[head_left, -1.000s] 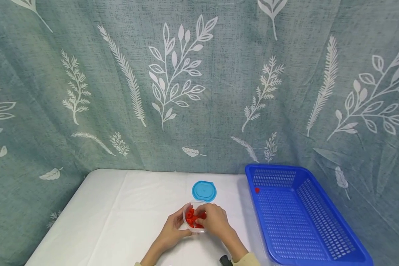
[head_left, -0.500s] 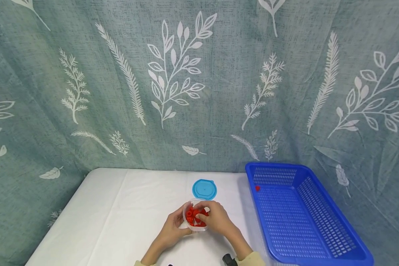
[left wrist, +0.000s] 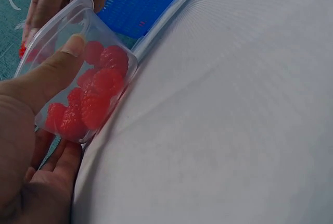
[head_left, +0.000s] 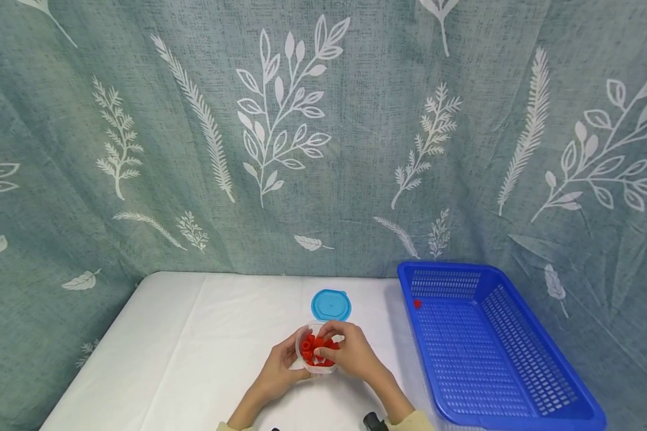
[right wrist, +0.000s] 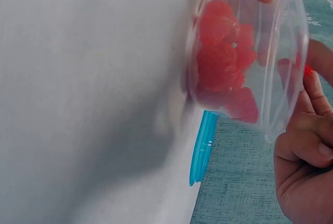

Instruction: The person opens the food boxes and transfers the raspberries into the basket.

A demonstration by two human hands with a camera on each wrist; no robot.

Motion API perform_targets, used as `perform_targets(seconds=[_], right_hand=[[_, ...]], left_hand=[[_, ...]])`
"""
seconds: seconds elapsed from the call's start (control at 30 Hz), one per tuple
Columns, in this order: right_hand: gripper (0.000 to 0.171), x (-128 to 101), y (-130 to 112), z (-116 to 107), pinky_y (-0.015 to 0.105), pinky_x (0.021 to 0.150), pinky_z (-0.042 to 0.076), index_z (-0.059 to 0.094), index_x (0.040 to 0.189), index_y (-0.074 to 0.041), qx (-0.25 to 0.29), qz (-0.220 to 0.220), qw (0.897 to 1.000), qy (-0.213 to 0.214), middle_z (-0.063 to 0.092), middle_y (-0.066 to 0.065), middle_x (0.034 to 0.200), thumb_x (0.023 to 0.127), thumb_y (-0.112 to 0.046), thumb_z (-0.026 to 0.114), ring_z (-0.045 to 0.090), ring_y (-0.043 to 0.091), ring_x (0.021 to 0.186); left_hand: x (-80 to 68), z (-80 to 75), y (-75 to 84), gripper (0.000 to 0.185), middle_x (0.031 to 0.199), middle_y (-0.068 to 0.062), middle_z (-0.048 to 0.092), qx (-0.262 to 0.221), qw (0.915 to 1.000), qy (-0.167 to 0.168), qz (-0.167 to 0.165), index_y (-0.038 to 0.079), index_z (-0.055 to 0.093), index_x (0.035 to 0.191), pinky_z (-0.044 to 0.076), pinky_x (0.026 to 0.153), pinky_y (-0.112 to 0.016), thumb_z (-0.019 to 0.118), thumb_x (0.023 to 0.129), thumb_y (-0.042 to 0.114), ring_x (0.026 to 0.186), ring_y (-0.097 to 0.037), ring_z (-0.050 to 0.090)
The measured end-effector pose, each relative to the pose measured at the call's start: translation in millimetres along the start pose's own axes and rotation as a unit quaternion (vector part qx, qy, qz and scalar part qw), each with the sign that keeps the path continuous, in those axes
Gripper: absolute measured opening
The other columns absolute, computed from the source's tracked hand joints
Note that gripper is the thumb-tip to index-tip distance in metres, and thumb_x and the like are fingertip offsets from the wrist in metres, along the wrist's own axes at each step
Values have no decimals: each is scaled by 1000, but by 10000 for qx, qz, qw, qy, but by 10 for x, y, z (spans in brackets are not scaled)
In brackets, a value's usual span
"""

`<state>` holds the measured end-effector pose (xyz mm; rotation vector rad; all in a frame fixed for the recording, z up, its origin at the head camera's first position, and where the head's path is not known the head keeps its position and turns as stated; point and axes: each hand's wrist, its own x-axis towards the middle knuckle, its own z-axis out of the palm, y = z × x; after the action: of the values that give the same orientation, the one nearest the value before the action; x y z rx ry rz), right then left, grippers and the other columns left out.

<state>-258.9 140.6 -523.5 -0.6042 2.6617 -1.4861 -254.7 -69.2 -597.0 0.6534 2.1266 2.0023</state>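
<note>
1. Biggest thing first: a teal curtain [head_left: 323,131] with white leaf prints fills the whole upper part of the head view, hanging behind a white table [head_left: 183,347] that takes up the lower middle.
2. Blue basket [head_left: 496,347] sits at the lower right of the frame on the table, well to the right of the hands. One small red berry [head_left: 417,304] lies in its far left corner.
3. Left hand [head_left: 277,374], lower centre: fingers curled around the left side of a little clear tub [head_left: 315,356], thumb pressed on the wall near the rim. The left wrist view shows that thumb [left wrist: 62,62] flat against the plastic.
4. Right hand [head_left: 353,353], just right of the tub: fingertips are bunched together over the tub's open top, down among the berries. In the right wrist view a bit of red shows by the fingers [right wrist: 312,99], but I can't tell if they really have one pinched.
5. The tub is between both hands, lower centre, tipped a bit, and holds a pile of red raspberries [head_left: 317,351].
6. Round blue lid [head_left: 330,304] lies flat on the table just behind the tub, not touching it as far as I can see.
</note>
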Motion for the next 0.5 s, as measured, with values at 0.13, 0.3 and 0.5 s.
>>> perform_targets(seconds=[0.13,0.3,0.5], right_hand=[[20,-39,-41,-16,20,70,60,71,99,-12,355,16,9993,112,73,2,98,85,-14,83,67,24,98],[22,-89,-125,-42,16,59,55,71,103,-6,995,57,9950,63,74,13,102,84,-9,82,64,13,78],[25,-171,-302,-106,12,44,36,70,105,-5,1360,125,9906,-96,73,14,100,83,-6,82,36,0,48]], left_hand=[[5,-4,0,88,159,-15,43,-31,10000,16,-30,9,36,158,34,120,-31,82,83,5,150,-33,35],[11,-4,-7,89,159,-14,42,-132,9999,-1,12,10,36,158,34,120,-27,83,82,4,150,-31,36],[4,1,-12,89,159,-14,42,-91,9999,-22,88,10,35,158,35,118,-22,83,83,6,150,-31,35]])
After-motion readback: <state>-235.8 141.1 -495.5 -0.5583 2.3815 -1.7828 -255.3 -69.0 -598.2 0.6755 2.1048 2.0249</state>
